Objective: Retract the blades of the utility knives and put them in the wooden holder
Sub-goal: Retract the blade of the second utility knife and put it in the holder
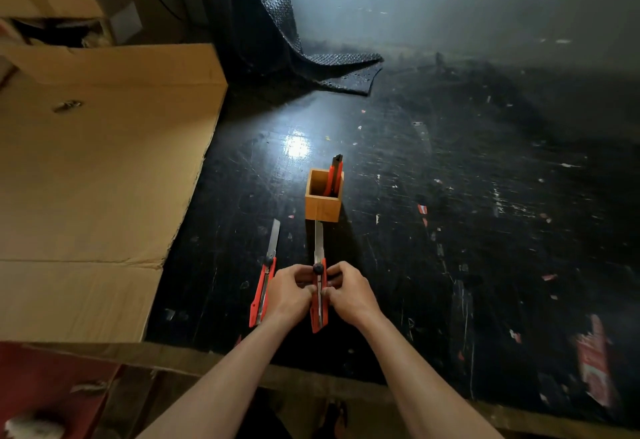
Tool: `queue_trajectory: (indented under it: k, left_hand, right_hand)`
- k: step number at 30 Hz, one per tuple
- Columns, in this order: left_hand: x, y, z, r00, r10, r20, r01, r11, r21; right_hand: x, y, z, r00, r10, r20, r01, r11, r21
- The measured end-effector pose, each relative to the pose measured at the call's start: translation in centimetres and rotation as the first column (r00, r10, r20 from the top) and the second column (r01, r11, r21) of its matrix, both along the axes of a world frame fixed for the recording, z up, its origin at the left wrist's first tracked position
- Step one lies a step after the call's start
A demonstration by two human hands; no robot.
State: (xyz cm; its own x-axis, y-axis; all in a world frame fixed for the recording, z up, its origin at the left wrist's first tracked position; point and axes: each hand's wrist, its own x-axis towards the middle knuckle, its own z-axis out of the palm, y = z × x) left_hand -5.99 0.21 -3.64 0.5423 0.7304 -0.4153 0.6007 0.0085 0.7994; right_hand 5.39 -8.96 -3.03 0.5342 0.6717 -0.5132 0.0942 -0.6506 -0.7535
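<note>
Both hands on the middle knife (319, 294), flat on the black desk (450, 230), blade out and pointing at the wooden holder (324, 196). Left hand (289, 294) and right hand (348, 294) have their fingers closed on the red body, bracing it for the lock wheel; whether a thumb is on the wheel, can't tell. One retracted knife (335, 175) already stands in the holder. Spare knife (265, 286) lies to the left, blade out.
</note>
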Motion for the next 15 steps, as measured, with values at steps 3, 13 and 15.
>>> queue_trajectory:
  k: [3, 13, 15]
  left_hand:
    - [0.0, 0.8, 1.8, 0.995, 0.021, 0.095, -0.019, 1.000, -0.018]
    - [2.2, 6.0, 11.9, 0.908, -0.005, 0.418, 0.047, 0.995, -0.090]
    - [2.5, 6.6, 14.4, 0.884, -0.018, 0.467, 0.108, 0.980, -0.167]
  right_hand:
    - [0.7, 0.4, 1.5, 0.999, -0.024, -0.039, 0.028, 0.995, 0.093]
    - [3.9, 3.4, 11.5, 0.988, -0.061, -0.139, 0.123, 0.859, 0.497]
    - [4.5, 4.1, 13.4, 0.992, -0.049, -0.119, 0.105, 0.841, 0.531]
